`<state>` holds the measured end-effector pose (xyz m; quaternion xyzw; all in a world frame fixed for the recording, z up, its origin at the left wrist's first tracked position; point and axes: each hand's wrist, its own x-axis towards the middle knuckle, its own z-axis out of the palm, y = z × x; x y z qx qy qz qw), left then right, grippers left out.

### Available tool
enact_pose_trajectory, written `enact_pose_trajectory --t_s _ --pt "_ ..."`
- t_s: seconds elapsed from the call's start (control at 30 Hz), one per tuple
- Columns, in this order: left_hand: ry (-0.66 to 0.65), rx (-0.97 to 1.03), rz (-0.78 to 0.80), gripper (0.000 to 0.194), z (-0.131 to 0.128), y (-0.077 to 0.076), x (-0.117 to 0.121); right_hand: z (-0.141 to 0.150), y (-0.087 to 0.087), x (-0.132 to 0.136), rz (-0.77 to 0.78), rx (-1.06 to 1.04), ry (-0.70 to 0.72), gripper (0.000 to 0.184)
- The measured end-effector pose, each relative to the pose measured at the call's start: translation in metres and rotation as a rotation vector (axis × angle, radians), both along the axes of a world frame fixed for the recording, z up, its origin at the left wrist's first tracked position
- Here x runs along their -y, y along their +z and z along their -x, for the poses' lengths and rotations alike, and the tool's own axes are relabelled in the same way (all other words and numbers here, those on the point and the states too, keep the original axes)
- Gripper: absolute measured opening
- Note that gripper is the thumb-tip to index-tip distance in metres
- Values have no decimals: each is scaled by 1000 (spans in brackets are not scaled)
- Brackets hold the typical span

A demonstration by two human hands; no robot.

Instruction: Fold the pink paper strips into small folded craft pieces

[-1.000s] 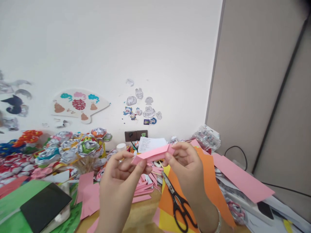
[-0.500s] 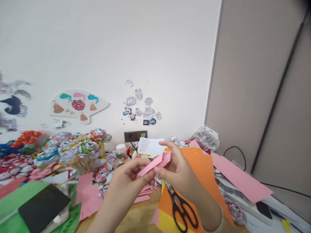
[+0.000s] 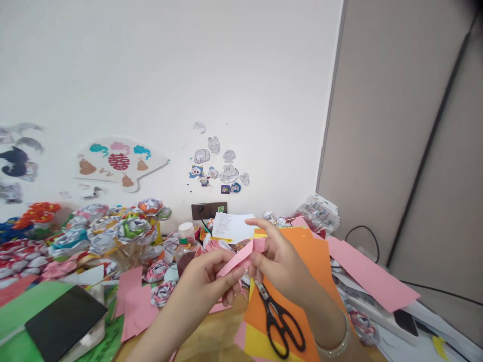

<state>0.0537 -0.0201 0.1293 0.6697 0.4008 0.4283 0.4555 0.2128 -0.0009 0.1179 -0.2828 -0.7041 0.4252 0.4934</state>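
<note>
White wall (image 3: 256, 75) rises behind a wooden table (image 3: 211, 339), whose bare strip opens at 7 o'clock from the folded pink paper (image 3: 237, 259). That piece sits raised above the table — left hand (image 3: 211, 275) pinching its near end, right hand (image 3: 281, 264) pinching the far one between thumb and fingers. Near 9 o'clock stands a white-capped bottle (image 3: 186, 244), contents unclear. At 2, a clear plastic pack (image 3: 319, 213) holds small pieces. Scissors (image 3: 281, 322) lie at 5, across an orange sheet (image 3: 309, 254). Handwriting on a note (image 3: 234, 227) toward 12 is too small to read; at 10, a fan-shaped cutout (image 3: 118, 163) bears a red 囍.
</note>
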Motion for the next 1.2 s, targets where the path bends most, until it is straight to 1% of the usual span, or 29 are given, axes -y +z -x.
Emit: enact_pose_trajectory --t_s 0.07,0.2,0.27,0.47,0.57,0.7,0.8,0.9,0.97,1.0,1.1,1.2 --pt "-26 -7 3 13 2 -1 -1 -1 0 -3 -13 -32 8 45" --pt "-29 23 29 10 4 0 -2 -2 2 -5 -4 -79 130 37" --pt "-40 43 50 12 4 0 -1 -2 3 -6 2 -94 139 35" --pt "-109 66 39 22 3 3 1 -1 1 -7 -16 -56 54 33" --pt "-96 85 50 28 1 1 1 -1 1 -7 -35 -23 19 31" --pt "-36 88 57 24 0 -3 -2 -3 4 -3 -1 -31 58 25" --pt "-23 62 52 25 1 -5 -4 -5 7 -1 -5 4 64 23" --pt "-52 32 46 25 2 -4 -4 -6 7 -3 -46 69 -15 16" --pt "-60 41 54 21 2 -2 -2 -5 6 -6 -62 87 -78 11" --pt "-52 59 60 19 3 -2 -2 -4 5 -8 -55 79 -86 12" --pt "-4 133 67 27 5 0 1 -3 5 -10 20 1 3 15" --pt "-12 181 72 30 8 -1 2 -4 7 -10 75 -81 68 19"
